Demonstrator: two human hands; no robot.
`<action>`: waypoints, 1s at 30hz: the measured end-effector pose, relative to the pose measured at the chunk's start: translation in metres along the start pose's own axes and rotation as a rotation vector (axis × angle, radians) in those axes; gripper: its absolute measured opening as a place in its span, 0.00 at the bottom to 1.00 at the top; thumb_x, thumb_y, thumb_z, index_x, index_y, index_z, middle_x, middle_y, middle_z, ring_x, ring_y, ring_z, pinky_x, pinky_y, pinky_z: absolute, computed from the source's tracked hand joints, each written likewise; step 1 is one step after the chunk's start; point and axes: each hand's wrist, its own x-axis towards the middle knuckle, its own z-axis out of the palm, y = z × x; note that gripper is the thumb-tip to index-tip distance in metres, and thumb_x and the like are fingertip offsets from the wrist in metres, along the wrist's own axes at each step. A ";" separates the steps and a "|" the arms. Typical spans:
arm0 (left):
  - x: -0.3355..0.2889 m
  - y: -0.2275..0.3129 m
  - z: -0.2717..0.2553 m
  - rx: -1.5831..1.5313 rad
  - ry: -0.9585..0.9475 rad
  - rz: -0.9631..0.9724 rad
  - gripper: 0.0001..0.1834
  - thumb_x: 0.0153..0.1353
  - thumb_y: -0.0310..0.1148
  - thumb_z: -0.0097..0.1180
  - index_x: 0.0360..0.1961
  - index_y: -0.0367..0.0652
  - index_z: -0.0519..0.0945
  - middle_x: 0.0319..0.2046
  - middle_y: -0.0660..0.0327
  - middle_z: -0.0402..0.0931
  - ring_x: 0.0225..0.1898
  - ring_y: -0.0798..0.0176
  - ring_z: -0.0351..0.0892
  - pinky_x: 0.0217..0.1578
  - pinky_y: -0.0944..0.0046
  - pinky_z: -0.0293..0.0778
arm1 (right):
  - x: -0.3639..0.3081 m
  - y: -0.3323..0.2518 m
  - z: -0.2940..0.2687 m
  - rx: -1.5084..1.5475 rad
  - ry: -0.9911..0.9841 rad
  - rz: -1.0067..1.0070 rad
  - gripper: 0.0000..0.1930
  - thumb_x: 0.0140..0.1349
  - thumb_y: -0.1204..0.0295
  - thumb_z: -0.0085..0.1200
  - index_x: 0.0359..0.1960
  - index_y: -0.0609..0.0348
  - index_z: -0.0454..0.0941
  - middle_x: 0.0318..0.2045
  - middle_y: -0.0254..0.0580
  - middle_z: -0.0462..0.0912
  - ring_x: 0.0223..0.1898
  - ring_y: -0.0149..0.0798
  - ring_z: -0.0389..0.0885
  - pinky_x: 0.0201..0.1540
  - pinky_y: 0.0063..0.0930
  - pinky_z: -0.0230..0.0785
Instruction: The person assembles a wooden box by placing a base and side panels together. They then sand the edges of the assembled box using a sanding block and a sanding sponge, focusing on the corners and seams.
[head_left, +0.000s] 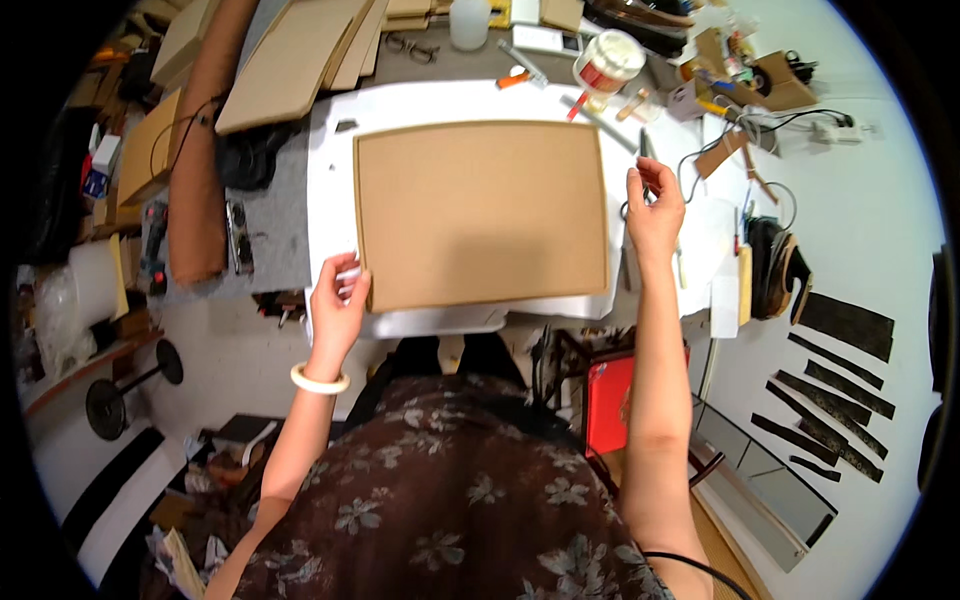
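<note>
A large brown cardboard panel with a raised rim (480,200), like a shallow box lid, lies on the white-covered worktable in front of me. My left hand (340,295), with a pale bangle on its wrist, is at the panel's near left corner. Its thumb rests against the edge, and the loosely bent fingers stand apart from it. Just off the right edge, my right hand (656,205) has its fingers curled around a slim dark tool (643,142) that looks like scissors. A dark tip shows above the fingers and a dark loop beside them; the middle is hidden.
A white-lidded tub (610,62) stands at the far right, near an orange-handled cutter (514,80) and a metal ruler (608,128). Cardboard sheets (290,65) and a brown roll (198,190) lie on the left. Dark strips (825,405) are on the right wall.
</note>
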 end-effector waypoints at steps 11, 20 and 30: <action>-0.008 0.003 -0.020 0.085 0.060 0.138 0.15 0.60 0.19 0.50 0.46 0.42 0.80 0.39 0.63 0.70 0.39 0.70 0.72 0.39 0.73 0.73 | -0.083 -0.029 -0.026 -0.239 -0.372 -0.159 0.10 0.53 0.75 0.59 0.38 0.60 0.79 0.45 0.44 0.76 0.49 0.48 0.73 0.51 0.38 0.67; 0.013 0.020 -0.002 0.173 -0.123 -0.055 0.25 0.57 0.31 0.47 0.57 0.40 0.74 0.65 0.48 0.53 0.65 0.47 0.51 0.64 0.53 0.51 | -0.102 -0.031 -0.019 -0.275 -0.331 -0.149 0.15 0.52 0.77 0.58 0.43 0.60 0.76 0.51 0.48 0.71 0.53 0.51 0.68 0.55 0.41 0.63; 0.021 0.054 0.004 -0.187 -0.270 -0.364 0.32 0.58 0.34 0.45 0.63 0.28 0.62 0.73 0.52 0.34 0.73 0.58 0.33 0.68 0.62 0.41 | -0.110 -0.020 -0.025 -0.325 -0.273 -0.098 0.14 0.58 0.76 0.51 0.47 0.61 0.75 0.51 0.49 0.70 0.53 0.51 0.68 0.55 0.41 0.63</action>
